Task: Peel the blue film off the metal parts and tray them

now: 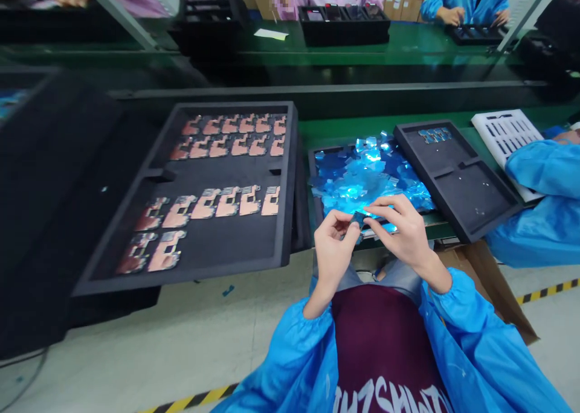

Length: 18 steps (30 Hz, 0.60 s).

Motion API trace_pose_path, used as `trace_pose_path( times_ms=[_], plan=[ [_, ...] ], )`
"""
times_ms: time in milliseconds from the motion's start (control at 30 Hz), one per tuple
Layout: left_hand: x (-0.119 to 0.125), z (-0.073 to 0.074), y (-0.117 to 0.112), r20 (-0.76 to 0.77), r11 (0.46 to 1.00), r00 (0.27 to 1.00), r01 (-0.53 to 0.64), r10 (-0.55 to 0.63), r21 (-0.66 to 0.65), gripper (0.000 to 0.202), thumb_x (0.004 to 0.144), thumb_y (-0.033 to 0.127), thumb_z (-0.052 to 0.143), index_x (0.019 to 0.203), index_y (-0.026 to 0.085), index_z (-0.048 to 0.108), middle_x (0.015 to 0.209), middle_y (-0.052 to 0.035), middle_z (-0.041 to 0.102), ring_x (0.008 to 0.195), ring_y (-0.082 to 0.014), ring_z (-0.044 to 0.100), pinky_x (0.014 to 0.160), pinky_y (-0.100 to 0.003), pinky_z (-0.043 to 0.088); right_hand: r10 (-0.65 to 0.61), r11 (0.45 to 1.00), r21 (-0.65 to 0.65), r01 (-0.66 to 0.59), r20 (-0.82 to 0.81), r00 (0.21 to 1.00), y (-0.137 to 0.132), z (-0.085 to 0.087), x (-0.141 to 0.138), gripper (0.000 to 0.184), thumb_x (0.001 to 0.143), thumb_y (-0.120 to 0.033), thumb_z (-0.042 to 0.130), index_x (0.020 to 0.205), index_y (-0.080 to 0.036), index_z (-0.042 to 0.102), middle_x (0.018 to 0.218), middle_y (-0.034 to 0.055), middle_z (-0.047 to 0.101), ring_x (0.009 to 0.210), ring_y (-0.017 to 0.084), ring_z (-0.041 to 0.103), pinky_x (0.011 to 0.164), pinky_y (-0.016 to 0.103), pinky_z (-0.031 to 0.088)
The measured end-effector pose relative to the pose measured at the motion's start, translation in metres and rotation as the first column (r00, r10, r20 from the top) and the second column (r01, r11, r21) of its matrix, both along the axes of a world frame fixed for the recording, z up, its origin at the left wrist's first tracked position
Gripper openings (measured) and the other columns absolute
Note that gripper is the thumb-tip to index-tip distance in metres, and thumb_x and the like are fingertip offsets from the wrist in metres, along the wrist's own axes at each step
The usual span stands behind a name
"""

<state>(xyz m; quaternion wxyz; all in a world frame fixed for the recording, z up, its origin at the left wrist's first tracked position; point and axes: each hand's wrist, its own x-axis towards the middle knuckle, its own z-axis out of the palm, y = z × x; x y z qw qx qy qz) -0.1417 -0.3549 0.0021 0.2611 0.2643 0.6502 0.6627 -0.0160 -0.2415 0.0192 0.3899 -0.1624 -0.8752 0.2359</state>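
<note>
Small blue film piece [359, 219], held just above the near edge of the tray of scraps, in front of your chest. Both hands were on it: your left hand [333, 257] pinched one side between thumb and forefinger, and your right hand [401, 232] closed on the other side, its fingertips [370, 215] coming in from the right. Neither grip stood open. As far as the fingers allowed you to see, the piece's long axis ran roughly side to side between your hands, slightly tilted; its exact line could not be told. Your right hand was the nearer to the heap of blue film scraps [362, 180] in the black tray [312, 171], and your left hand lay closer to your body. To your left, a black foam tray [235, 107] bore rows of copper-coloured plates [229, 128]. To your right, a second black foam tray [457, 186] held a few blue pieces [434, 135] at its far end, beside a white slotted tray [507, 136]. A co-worker's blue sleeve [539, 177] entered at the right edge of the view.
</note>
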Motion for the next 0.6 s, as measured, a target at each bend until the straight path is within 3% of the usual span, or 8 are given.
trace_pose_path(
  times_ms=[133,300,467,600],
  plan=[
    [0.004,-0.004,0.002,0.002,1.000,1.000,-0.016,0.016,0.011,0.018,0.084,0.034,0.079,0.083,0.021,0.066,0.077,0.0012,0.065,0.074,-0.0161,0.066,0.072,-0.026,0.057,-0.068,0.992,0.108,0.072,-0.037,0.997,-0.008,-0.006,-0.003,0.013,0.106,-0.021,0.072,0.113,-0.028,0.080,0.104,0.0073,0.078,0.095,0.025,0.072,0.084,0.041,0.062],
    [0.003,-0.008,-0.004,0.151,0.996,0.985,0.080,-0.086,0.044,0.028,0.088,0.040,0.085,0.105,0.020,0.082,0.105,-0.0077,0.082,0.097,-0.0223,0.077,0.089,-0.033,0.064,-0.126,0.969,0.209,0.130,-0.031,0.992,-0.003,-0.013,-0.003,0.015,0.106,-0.017,0.070,0.110,-0.028,0.078,0.101,0.0063,0.080,0.095,0.024,0.073,0.086,0.040,0.063],
    [-0.005,-0.020,-0.004,0.487,0.990,0.866,0.065,-0.118,0.124,0.043,0.076,0.044,0.099,0.108,0.018,0.086,0.103,-0.0076,0.084,0.080,-0.0172,0.074,0.070,-0.027,0.062,0.048,0.881,0.469,-0.058,0.034,0.998,0.011,-0.024,0.009,0.022,0.104,-0.008,0.069,0.121,-0.020,0.079,0.114,0.0093,0.084,0.110,0.025,0.077,0.098,0.040,0.066],
    [-0.013,-0.022,-0.002,0.667,0.983,0.726,0.069,-0.169,0.173,0.047,0.072,0.037,0.104,0.109,0.016,0.084,0.106,-0.0080,0.084,0.082,-0.0165,0.075,0.072,-0.026,0.063,0.168,0.833,0.513,-0.205,0.118,0.979,0.018,-0.026,0.023,0.027,0.104,-0.010,0.072,0.128,-0.020,0.078,0.124,0.0101,0.084,0.120,0.026,0.078,0.102,0.040,0.068]
  ],
)
